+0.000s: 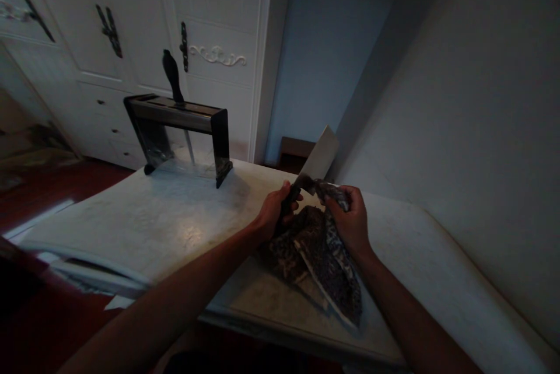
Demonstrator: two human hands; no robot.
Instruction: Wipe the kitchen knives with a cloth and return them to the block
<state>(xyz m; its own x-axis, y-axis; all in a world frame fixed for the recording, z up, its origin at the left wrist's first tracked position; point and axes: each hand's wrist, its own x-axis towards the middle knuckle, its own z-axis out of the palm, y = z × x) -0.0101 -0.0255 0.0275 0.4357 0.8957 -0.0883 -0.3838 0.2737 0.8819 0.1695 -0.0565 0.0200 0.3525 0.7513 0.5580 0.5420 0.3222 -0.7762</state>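
Near the middle of the pale worktop [166, 222] your two hands met over one cleaver [318, 159] and one dark patterned cloth [326, 257]. Your left hand [273, 210] had its fingers [284, 193] curled tight round the cleaver's dark handle, so the handle itself was almost wholly hidden and only the broad pale blade showed, tilted up and away toward the wall [459, 129]. Your right hand [350, 219] pinched a bunched fold of the cloth against the base of the blade, fingers pressed together on the fabric; the exact spot where cloth met steel was too dim to make out. The rest of the cloth lay spread on the worktop below your hands, one long flap reaching toward the near edge. No brand, label or writing could be read on the blade, the cloth or anything else; the light was poor and the cloth's pattern showed only as speckle. Farther back on the worktop, well apart from your hands, stood one knife rack [179, 132] with a dark frame and clear panels, with one black handle [172, 75] standing up out of it; what lay inside the rack was hard to tell. Behind it stood white cabinet doors [131, 12] with four dark handles in view, the leftmost cut off by the frame edge.
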